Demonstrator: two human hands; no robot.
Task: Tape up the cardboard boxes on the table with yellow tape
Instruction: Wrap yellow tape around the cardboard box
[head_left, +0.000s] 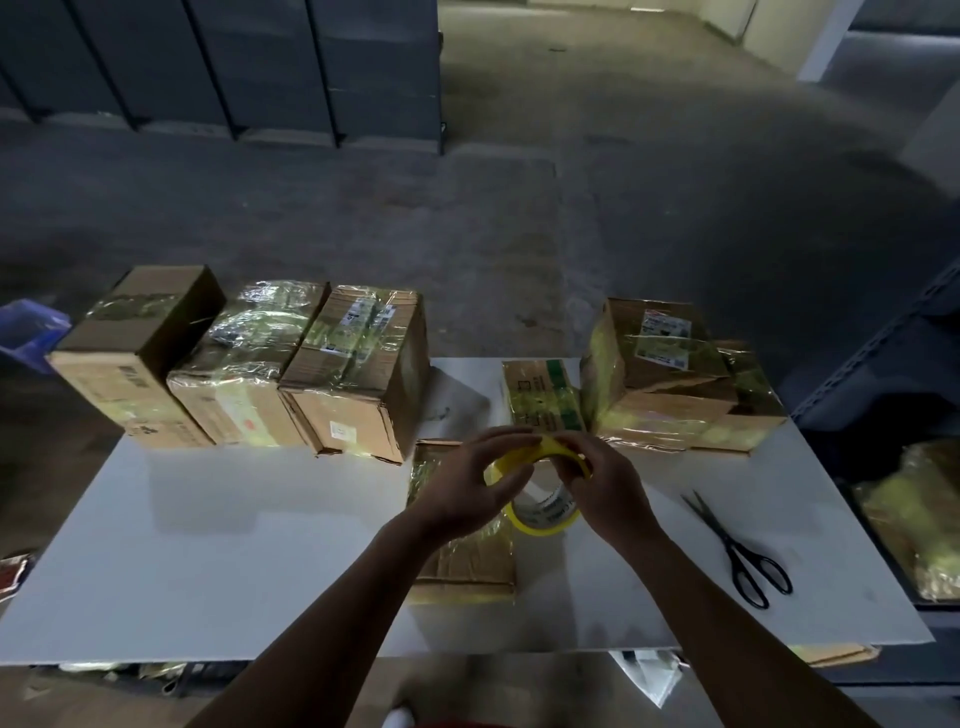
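Observation:
Both hands hold a roll of yellow tape (540, 512) above a flat cardboard box (467, 561) near the middle of the white table (234, 561). My left hand (475, 483) grips the roll's left side. My right hand (605, 486) pinches the yellow tape end at the top of the roll. Three taped boxes (358, 374) stand in a row at the back left. A small box (543, 397) and a stack of taped boxes (670, 384) sit at the back right.
Black scissors (737, 551) lie on the table to the right of my hands. A blue bin (26, 332) sits off the table's left edge. Metal shelving (883, 353) with wrapped goods stands on the right. Scraps lie on the floor under the table's front edge.

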